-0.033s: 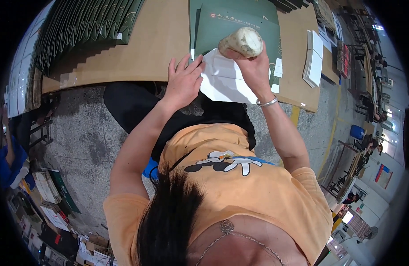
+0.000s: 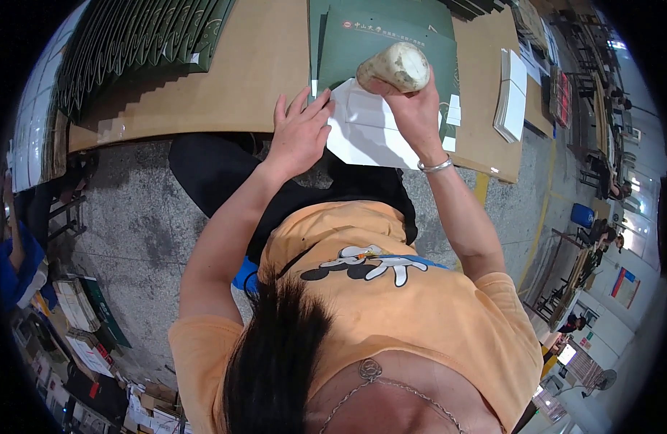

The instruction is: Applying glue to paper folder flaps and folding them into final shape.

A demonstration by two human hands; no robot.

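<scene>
My right hand (image 2: 418, 119) is wrapped round a stained, off-white bottle (image 2: 397, 66). The bottle is tilted over a white paper flap (image 2: 373, 141), with its rounded base up; its lower end is hidden. That flap joins or lies on a dark green printed card folder (image 2: 387, 43) and reaches past the table's near edge. At the flap's left edge rests my left hand (image 2: 298, 137), fingers spread, fingertips close to the fold and holding nothing. More green sheets show under the top folder.
The brown board tabletop (image 2: 264, 72) carries a row of folded green folders (image 2: 149, 43) at the left. A bundle of white paper (image 2: 511, 95) stands near the right edge. Concrete floor (image 2: 138, 210) lies below; more benches and people show far right.
</scene>
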